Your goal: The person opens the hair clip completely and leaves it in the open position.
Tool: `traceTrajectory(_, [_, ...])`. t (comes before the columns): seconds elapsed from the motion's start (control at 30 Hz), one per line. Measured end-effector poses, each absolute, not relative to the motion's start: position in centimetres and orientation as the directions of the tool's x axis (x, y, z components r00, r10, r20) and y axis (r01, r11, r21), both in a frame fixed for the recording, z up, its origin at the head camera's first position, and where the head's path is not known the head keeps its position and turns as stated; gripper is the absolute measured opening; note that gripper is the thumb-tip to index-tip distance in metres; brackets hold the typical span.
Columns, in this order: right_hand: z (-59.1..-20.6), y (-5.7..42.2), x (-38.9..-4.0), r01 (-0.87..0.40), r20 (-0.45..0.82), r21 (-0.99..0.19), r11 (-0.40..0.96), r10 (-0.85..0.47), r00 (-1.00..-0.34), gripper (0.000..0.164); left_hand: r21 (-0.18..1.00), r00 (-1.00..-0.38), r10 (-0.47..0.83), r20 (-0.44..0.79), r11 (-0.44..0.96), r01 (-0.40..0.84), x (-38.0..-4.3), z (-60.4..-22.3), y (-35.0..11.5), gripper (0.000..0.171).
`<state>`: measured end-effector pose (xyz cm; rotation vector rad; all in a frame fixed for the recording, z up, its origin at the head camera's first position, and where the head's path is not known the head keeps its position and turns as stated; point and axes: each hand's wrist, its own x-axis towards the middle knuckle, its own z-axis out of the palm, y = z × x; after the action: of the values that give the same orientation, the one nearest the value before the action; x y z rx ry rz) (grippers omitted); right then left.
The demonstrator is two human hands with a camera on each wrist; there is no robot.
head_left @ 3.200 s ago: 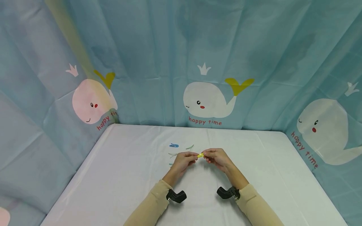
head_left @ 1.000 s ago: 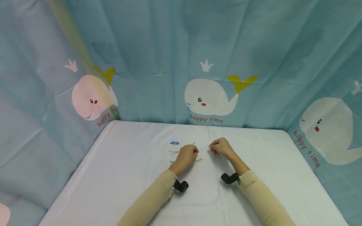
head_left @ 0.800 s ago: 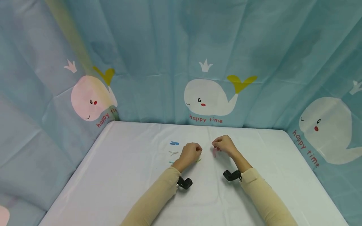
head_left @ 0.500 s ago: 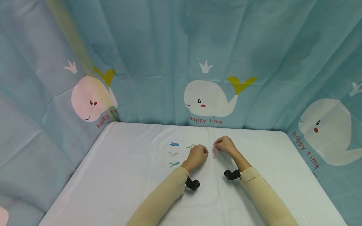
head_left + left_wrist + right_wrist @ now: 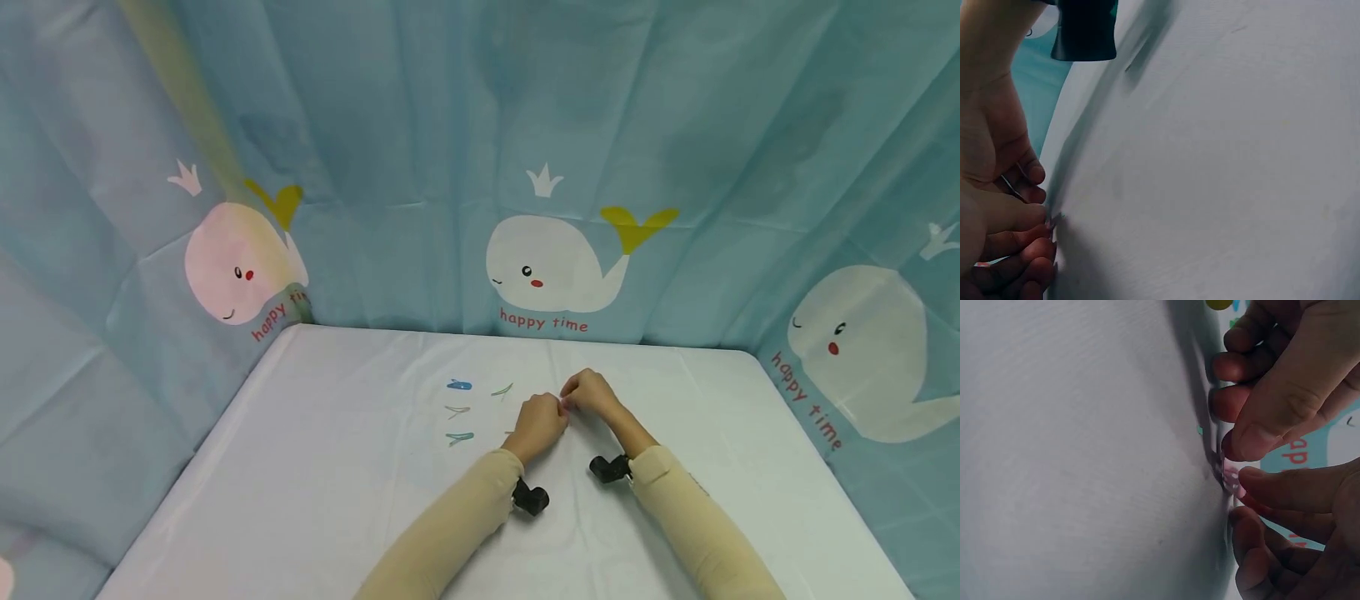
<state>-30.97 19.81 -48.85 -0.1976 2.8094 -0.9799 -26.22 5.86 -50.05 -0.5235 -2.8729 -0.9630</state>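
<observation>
My right hand [image 5: 592,393] pinches a small pink hair clip [image 5: 1232,477] between thumb and fingers, low over the white table. From the left, my left hand [image 5: 538,427] meets it, its thumb and fingertip closed on the clip's other end. In the head view the fingers cover the clip. Left of the hands lie a blue hair clip [image 5: 460,385], a green one [image 5: 502,389], a pale one [image 5: 457,411] and a teal one [image 5: 460,437]. Only a sliver of a further clip [image 5: 509,432] shows beside my left wrist.
A white cloth covers the table [image 5: 315,467]. Light blue curtains [image 5: 390,167] with whale prints close off the back and both sides. Each wrist carries a black camera, such as the left one [image 5: 531,498].
My left hand has left the yellow clip and moved right to meet my right hand. The pink clip, hanging from my right fingers earlier, is now between both hands.
</observation>
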Motion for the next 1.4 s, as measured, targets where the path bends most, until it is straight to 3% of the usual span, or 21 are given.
traceTrajectory(0.23, [-49.1, 20.1, -30.7, -0.02, -0.133, -0.661, 0.75, -0.143, -0.981, 0.005, 0.551, -0.946, 0.265, 0.188, 0.768, 0.325, -25.9, -50.0, 6.0, 0.013])
traceTrajectory(0.57, [-48.9, 21.1, -30.1, 0.142, -0.228, -0.84, 0.524, -0.103, -0.968, 0.012, 0.526, -0.956, 0.228, 0.182, 0.799, 0.291, -26.1, -49.6, 5.9, 0.014])
traceTrajectory(0.87, [-48.9, 21.8, -29.4, 0.195, -0.233, -0.93, 0.312, -0.087, -0.969, 0.019, 0.623, -0.971, 0.168, 0.168, 0.746, 0.236, -26.6, -49.6, 5.8, 0.009])
traceTrajectory(1.4, [-48.7, 21.3, -27.6, 0.189, -0.201, -0.967, 0.172, -0.055, -0.978, 0.029, 0.776, -0.986, 0.1, 0.136, 0.607, 0.169, -26.7, -49.9, 5.0, 0.008])
